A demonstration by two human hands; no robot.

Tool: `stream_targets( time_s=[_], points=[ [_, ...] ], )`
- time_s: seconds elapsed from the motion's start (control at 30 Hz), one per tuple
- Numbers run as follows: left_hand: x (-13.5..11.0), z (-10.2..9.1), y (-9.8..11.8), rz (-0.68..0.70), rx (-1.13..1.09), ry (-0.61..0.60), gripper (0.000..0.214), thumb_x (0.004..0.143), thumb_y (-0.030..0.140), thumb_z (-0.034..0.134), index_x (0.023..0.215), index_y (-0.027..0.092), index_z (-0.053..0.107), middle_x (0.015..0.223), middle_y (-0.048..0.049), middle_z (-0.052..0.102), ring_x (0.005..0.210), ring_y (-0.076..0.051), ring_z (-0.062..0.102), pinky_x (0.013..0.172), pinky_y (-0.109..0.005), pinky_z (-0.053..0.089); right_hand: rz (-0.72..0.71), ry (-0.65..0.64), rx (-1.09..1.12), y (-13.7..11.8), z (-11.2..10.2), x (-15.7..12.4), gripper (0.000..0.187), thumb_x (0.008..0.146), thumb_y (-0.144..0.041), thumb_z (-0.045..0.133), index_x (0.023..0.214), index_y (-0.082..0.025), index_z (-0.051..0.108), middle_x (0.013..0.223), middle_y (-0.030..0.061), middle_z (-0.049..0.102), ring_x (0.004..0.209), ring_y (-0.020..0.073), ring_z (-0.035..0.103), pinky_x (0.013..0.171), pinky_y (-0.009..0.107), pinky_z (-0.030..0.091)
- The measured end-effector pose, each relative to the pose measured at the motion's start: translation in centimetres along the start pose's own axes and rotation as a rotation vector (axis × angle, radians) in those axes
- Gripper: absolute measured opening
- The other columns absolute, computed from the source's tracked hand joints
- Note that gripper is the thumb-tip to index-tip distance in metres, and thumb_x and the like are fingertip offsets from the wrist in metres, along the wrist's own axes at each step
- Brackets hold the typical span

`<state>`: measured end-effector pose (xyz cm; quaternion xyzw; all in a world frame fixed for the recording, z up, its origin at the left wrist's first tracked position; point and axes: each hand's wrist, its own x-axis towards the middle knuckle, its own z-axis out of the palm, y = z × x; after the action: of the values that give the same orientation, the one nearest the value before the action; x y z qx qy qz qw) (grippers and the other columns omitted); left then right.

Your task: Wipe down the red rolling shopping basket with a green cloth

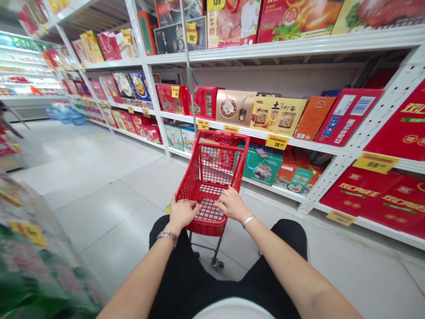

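Observation:
My left hand (182,212) curls over the near rim of a red plastic shopping cart (212,177), and a metal watch sits on that wrist. My right hand (232,204) lies on the same rim further right, with a silver bangle on its wrist. The cart has a mesh basket with nothing visible inside. It stands on a dark metal frame with small castors (216,263). A thin metal pole (187,66) rises from the cart's far side.
To the right stand white metal shelves (252,128) of boxed gift packs with yellow price tags (276,141). A blurred display (33,261) crowds the lower left. A lit refrigerated case (23,66) stands far left, beyond the pale tiled floor (99,212).

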<state>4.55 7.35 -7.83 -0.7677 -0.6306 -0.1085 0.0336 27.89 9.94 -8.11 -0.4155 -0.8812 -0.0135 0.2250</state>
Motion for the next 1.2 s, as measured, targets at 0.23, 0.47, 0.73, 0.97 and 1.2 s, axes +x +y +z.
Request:
stream_targets(
  time_s=[0.23, 0.47, 0.73, 0.97, 1.2],
  points=[
    [2.3, -0.1, -4.5, 0.081, 0.035, -0.087, 0.041, 0.096, 0.043, 0.037, 0.101, 0.034, 0.076, 0.116, -0.0023, 0.076, 0.119, -0.024, 0.063, 0.122, -0.056, 0.008, 0.049, 0.029, 0.054, -4.6, 1.2, 0.7, 0.025, 0.097, -0.035, 0.058, 0.114, -0.022, 0.068, 0.096, 0.0053, 0.065, 0.094, 0.0201, 0.054, 0.092, 0.036, 0.038],
    [4.2, -1.5, -7.1, 0.018, 0.206, -0.071, 0.034, 0.090, 0.030, 0.049, 0.116, 0.030, 0.071, 0.151, -0.0068, 0.052, 0.146, -0.032, 0.037, 0.117, -0.070, 0.013, 0.076, 0.019, 0.014, -8.5, 2.3, 2.3, 0.030, 0.096, -0.048, 0.057, 0.098, -0.021, 0.070, 0.098, 0.0059, 0.063, 0.099, 0.0240, 0.053, 0.096, 0.043, 0.039],
    [2.0, 0.4, -2.8, -0.027, 0.188, -0.144, 0.049, 0.097, 0.025, 0.031, 0.137, 0.032, 0.059, 0.148, -0.0092, 0.055, 0.137, -0.034, 0.048, 0.110, -0.069, 0.031, -0.024, 0.037, 0.051, -9.5, 3.5, 2.9, 0.023, 0.094, -0.044, 0.062, 0.106, -0.025, 0.068, 0.105, 0.0041, 0.063, 0.105, 0.0230, 0.052, 0.108, 0.045, 0.035],
    [2.2, -0.1, -1.9, 0.064, 0.229, -0.310, 0.055, 0.096, 0.021, 0.029, 0.145, 0.034, 0.050, 0.153, -0.0073, 0.048, 0.138, -0.037, 0.046, 0.112, -0.073, 0.022, -0.059, 0.036, 0.018, -5.7, 1.4, 1.8, 0.018, 0.094, -0.039, 0.063, 0.103, -0.024, 0.067, 0.103, 0.0061, 0.062, 0.105, 0.0237, 0.052, 0.107, 0.045, 0.036],
    [2.7, 0.1, -3.7, 0.095, 0.155, -0.321, 0.048, 0.099, 0.031, 0.030, 0.136, 0.038, 0.060, 0.142, -0.0043, 0.061, 0.130, -0.031, 0.055, 0.117, -0.062, 0.017, 0.165, 0.098, -0.129, 4.6, -4.7, 0.0, 0.014, 0.096, -0.028, 0.058, 0.106, -0.025, 0.068, 0.115, 0.0070, 0.065, 0.107, 0.0225, 0.056, 0.110, 0.047, 0.031]
  ],
)
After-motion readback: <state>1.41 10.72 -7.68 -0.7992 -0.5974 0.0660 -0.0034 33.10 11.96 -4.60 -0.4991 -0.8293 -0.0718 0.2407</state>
